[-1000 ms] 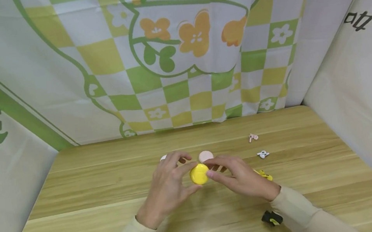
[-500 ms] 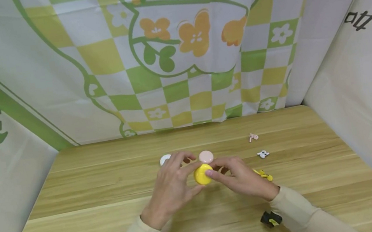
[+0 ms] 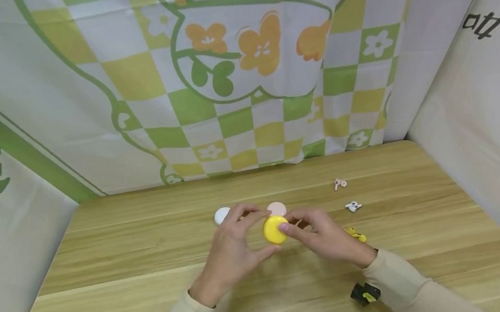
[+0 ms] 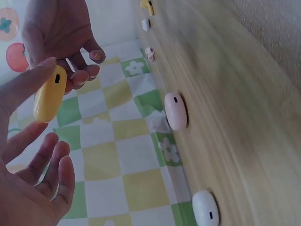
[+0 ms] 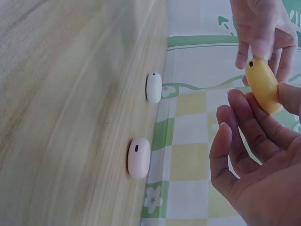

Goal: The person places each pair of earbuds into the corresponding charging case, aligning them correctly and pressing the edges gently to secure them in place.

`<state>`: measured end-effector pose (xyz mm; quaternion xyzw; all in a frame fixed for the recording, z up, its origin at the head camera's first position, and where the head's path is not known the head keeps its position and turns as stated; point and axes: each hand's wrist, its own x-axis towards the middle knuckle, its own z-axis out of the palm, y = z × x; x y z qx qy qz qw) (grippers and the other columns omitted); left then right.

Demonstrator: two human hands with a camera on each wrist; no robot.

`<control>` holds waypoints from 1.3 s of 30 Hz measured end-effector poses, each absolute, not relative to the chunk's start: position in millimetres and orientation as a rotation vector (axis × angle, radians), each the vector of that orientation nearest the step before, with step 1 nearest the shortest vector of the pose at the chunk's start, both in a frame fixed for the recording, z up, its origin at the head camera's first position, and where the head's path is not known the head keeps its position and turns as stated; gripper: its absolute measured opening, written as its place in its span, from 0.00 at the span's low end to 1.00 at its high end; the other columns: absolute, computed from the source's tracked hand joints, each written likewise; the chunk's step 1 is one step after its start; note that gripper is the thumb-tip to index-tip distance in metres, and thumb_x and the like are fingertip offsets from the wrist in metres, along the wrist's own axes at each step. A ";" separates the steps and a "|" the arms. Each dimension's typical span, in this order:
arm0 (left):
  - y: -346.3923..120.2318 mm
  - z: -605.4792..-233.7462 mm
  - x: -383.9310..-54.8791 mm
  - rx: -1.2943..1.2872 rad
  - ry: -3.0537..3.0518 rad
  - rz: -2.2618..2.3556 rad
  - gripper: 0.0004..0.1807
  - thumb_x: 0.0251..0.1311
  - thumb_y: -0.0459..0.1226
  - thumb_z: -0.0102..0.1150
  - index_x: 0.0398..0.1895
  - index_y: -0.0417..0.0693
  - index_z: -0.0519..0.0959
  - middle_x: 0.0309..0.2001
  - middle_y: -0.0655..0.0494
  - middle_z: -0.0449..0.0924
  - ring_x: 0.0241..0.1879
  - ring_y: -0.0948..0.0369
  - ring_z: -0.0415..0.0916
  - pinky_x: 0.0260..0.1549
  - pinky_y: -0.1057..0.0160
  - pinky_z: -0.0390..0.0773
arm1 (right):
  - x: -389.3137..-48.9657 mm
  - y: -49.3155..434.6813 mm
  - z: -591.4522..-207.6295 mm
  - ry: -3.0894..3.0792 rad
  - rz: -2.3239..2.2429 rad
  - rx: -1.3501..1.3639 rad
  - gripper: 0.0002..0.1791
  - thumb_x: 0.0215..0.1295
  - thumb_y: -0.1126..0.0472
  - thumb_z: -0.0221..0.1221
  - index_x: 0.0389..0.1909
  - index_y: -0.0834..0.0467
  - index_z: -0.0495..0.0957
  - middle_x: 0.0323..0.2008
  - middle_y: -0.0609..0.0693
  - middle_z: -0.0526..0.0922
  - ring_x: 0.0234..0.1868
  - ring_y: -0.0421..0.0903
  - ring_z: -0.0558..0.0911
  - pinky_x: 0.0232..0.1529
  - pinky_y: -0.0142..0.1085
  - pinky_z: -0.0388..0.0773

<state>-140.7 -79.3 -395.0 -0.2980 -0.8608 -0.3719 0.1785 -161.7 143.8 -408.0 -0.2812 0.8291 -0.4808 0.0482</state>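
Observation:
A glossy yellow earbud case (image 3: 275, 230), rounded like a pebble, is held up over the table between both hands. My left hand (image 3: 229, 253) pinches it by its edges between thumb and index finger, the other fingers standing loose. From the right side, my right hand (image 3: 329, 235) grips it with the thumb on its face and fingers behind. A dark port slot shows on the edge of the yellow case (image 4: 49, 94) in the left wrist view. Just beyond the hands lie a pink earbud case (image 3: 277, 208) and a white earbud case (image 3: 221, 215), partly covered by the left hand.
Pairs of earbuds lie in a column on the right of the wooden table (image 3: 115, 247): pink earbuds (image 3: 340, 183) farthest, then white earbuds (image 3: 353, 206), then yellow earbuds (image 3: 359, 236) partly behind the right wrist. A checked cloth (image 3: 236, 121) hangs along the back edge.
The yellow case has shifted slightly right and turned, its smooth round face now toward the head camera. My left hand has moved right with it, uncovering more of the white case.

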 end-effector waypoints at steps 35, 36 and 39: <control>-83.7 -399.7 -141.0 -0.696 -2.499 -1.713 0.09 0.66 0.38 0.67 0.43 0.40 0.85 0.55 0.46 0.76 0.57 0.52 0.72 0.48 0.52 0.79 | -160.6 145.9 -397.4 2.560 -1.510 -0.896 0.09 0.75 0.58 0.60 0.46 0.55 0.87 0.43 0.44 0.87 0.39 0.45 0.81 0.38 0.38 0.78; -83.8 -399.6 -140.7 -0.704 -2.496 -1.695 0.09 0.66 0.38 0.67 0.43 0.41 0.85 0.56 0.46 0.75 0.57 0.52 0.72 0.48 0.52 0.79 | -161.0 146.1 -397.2 2.554 -1.513 -0.893 0.10 0.75 0.58 0.59 0.46 0.55 0.87 0.43 0.45 0.87 0.39 0.45 0.81 0.39 0.39 0.78; -84.1 -399.3 -140.1 -0.733 -2.491 -1.648 0.09 0.66 0.38 0.67 0.43 0.41 0.85 0.56 0.48 0.74 0.57 0.52 0.72 0.49 0.51 0.79 | -162.6 147.0 -396.8 2.537 -1.520 -0.875 0.11 0.76 0.58 0.58 0.45 0.57 0.88 0.43 0.48 0.87 0.41 0.45 0.81 0.43 0.42 0.79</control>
